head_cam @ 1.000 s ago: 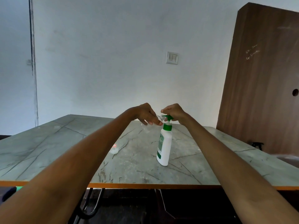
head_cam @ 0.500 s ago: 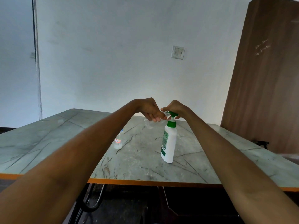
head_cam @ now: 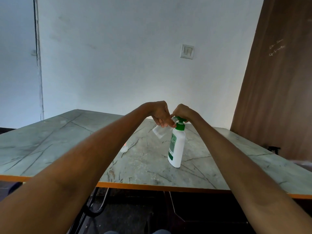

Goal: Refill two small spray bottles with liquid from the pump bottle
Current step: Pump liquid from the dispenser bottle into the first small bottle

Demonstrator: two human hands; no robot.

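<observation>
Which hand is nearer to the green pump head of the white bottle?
Right. The right hand rests on the green pump head; the left hand holds a small clear bottle beside it.

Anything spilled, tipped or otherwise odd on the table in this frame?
Nothing stands out. The white pump bottle with green top stands upright on the marble-pattern table; the left hand holds the small clear bottle tilted at its nozzle, deliberately.

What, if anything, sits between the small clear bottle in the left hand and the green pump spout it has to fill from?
Nothing visible does. The left hand holds the small clear plastic spray bottle tilted, its mouth right at the green pump head of the white pump bottle. The right hand rests on top of the pump, not in the gap.
</observation>
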